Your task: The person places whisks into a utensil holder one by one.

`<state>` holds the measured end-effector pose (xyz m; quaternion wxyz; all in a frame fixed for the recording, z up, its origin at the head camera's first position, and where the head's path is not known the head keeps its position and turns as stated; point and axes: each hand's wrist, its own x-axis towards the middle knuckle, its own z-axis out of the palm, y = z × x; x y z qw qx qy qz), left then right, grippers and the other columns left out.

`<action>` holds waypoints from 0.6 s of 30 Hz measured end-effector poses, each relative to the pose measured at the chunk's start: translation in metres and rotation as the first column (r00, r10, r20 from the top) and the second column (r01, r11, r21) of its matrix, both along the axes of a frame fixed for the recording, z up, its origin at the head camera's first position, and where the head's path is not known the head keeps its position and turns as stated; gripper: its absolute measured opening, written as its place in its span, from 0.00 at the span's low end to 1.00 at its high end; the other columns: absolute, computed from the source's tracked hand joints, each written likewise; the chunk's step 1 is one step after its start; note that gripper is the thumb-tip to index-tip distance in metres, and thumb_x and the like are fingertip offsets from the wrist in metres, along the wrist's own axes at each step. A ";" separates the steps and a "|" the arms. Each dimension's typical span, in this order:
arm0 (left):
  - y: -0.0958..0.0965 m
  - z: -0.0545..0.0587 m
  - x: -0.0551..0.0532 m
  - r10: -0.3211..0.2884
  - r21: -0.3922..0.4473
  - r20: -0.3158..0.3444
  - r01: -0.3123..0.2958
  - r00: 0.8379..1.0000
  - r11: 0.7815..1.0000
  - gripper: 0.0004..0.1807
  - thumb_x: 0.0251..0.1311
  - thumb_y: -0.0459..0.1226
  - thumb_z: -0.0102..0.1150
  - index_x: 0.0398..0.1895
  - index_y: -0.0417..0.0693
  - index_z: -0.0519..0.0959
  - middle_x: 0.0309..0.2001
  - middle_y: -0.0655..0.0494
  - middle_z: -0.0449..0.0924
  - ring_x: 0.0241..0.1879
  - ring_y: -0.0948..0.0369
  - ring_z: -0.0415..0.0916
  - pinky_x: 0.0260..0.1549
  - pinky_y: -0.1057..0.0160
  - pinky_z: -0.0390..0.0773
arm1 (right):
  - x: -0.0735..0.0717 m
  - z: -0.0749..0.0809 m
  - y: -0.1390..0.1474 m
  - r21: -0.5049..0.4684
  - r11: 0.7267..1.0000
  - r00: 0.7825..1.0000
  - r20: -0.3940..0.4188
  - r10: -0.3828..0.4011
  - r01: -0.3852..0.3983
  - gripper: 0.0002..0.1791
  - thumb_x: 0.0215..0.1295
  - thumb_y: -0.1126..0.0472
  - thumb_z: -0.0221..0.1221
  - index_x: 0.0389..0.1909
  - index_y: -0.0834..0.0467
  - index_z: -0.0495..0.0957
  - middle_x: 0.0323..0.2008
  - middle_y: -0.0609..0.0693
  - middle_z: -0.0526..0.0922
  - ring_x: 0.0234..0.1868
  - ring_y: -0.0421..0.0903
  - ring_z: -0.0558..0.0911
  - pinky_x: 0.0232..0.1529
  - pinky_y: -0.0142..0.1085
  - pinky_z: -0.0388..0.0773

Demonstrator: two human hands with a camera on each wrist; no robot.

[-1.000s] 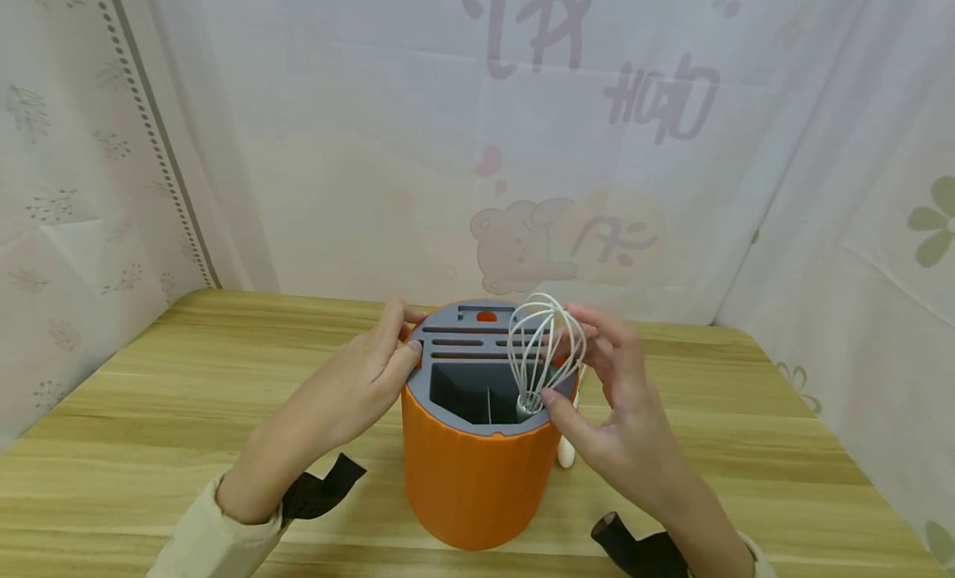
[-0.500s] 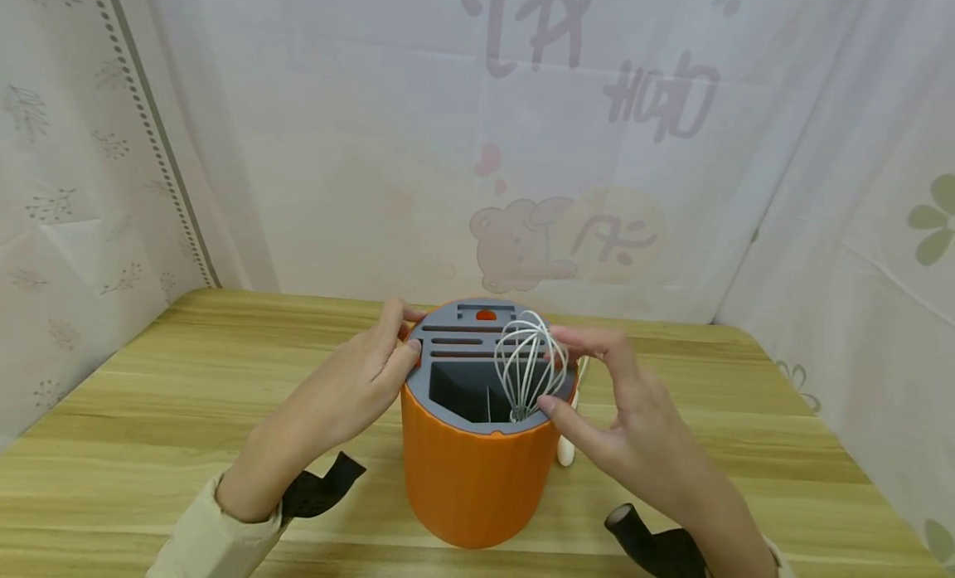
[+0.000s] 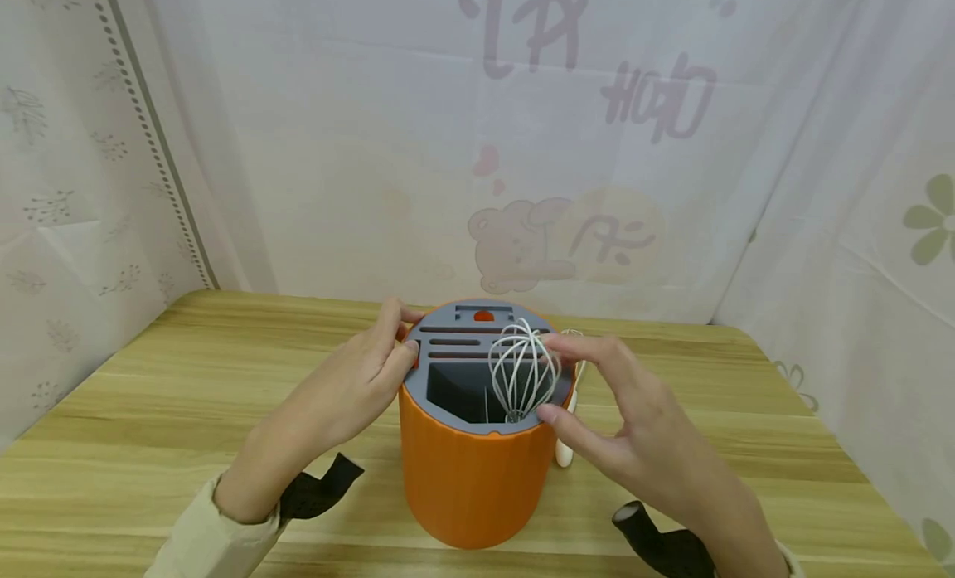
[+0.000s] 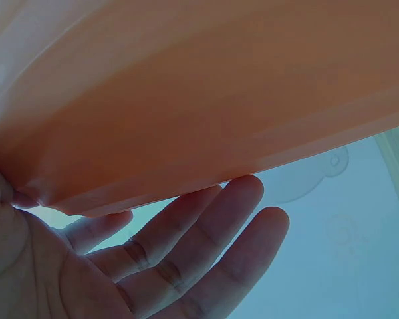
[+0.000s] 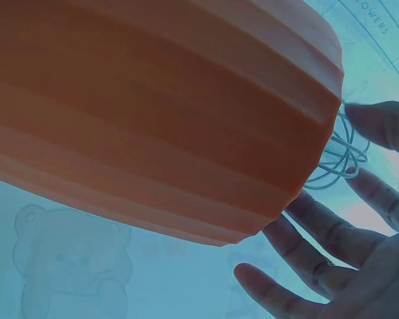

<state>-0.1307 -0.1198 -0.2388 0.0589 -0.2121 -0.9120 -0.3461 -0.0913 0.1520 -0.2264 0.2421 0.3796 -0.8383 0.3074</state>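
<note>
Whisk point(image 3: 525, 366), one, head up, pinched by right hand point(image 3: 634, 412), best settled gently while left hand point(image 3: 379, 361) grips orange holder point(image 3: 473, 483).

Room above near-left well point(image 3: 455, 389) of round grey slotted lid point(image 3: 416, 383); white wire whisk point(image 3: 524, 369) and right hand point(image 3: 643, 422) crowd near-right well point(image 3: 496, 408) (thin divider point(image 3: 487, 402) between).

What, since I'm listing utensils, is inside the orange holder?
A whisk, partly inserted, shows right of the divider. Its handle and anything deeper in the orange holder are hidden.

Hand point(image 5: 369, 256) pinching wire whisk point(image 5: 346, 157) beside orange container point(image 5: 166, 119).
</note>
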 end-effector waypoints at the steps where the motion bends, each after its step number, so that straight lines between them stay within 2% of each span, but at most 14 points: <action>1: 0.000 0.000 0.000 0.000 0.000 0.000 0.000 1.000 1.000 0.10 0.68 0.42 0.30 0.49 0.56 0.60 0.51 0.63 0.72 0.43 0.64 0.73 0.46 0.57 0.71 | 0.000 0.001 0.000 0.006 1.000 1.000 -0.005 0.005 -0.005 0.33 0.51 0.63 0.66 0.60 0.52 0.66 0.53 0.44 0.74 0.53 0.39 0.72 0.58 0.23 0.64; 5: 0.000 0.000 0.000 0.004 -0.004 -0.001 -0.004 1.000 1.000 0.11 0.68 0.42 0.30 0.50 0.57 0.60 0.50 0.62 0.72 0.43 0.64 0.73 0.45 0.58 0.71 | 0.001 0.002 0.000 0.019 0.999 0.999 -0.029 0.030 -0.029 0.33 0.53 0.60 0.66 0.60 0.53 0.66 0.54 0.45 0.73 0.55 0.40 0.72 0.59 0.23 0.64; 8: 0.000 0.000 0.000 0.006 -0.007 -0.002 -0.006 1.000 1.000 0.11 0.68 0.42 0.30 0.50 0.57 0.60 0.49 0.62 0.73 0.43 0.64 0.73 0.45 0.58 0.71 | 0.000 0.002 0.001 -0.010 0.998 0.996 -0.056 0.063 -0.063 0.30 0.56 0.58 0.65 0.59 0.57 0.67 0.53 0.47 0.74 0.55 0.41 0.72 0.59 0.24 0.64; 11: 0.000 0.000 0.000 0.005 -0.007 -0.006 -0.005 1.000 1.000 0.11 0.68 0.42 0.30 0.50 0.57 0.60 0.50 0.62 0.73 0.43 0.63 0.73 0.45 0.58 0.71 | -0.002 0.002 0.003 -0.048 0.996 0.996 -0.061 0.070 -0.073 0.27 0.57 0.60 0.63 0.58 0.60 0.68 0.52 0.51 0.75 0.56 0.42 0.72 0.60 0.26 0.64; 18: 0.000 -0.001 0.000 0.003 -0.006 -0.012 -0.003 1.000 1.000 0.10 0.68 0.41 0.30 0.49 0.56 0.60 0.51 0.62 0.72 0.44 0.63 0.73 0.46 0.57 0.71 | -0.009 0.002 0.010 -0.094 0.995 0.998 -0.039 -0.045 0.041 0.28 0.52 0.71 0.63 0.57 0.59 0.69 0.51 0.50 0.78 0.54 0.42 0.74 0.59 0.25 0.64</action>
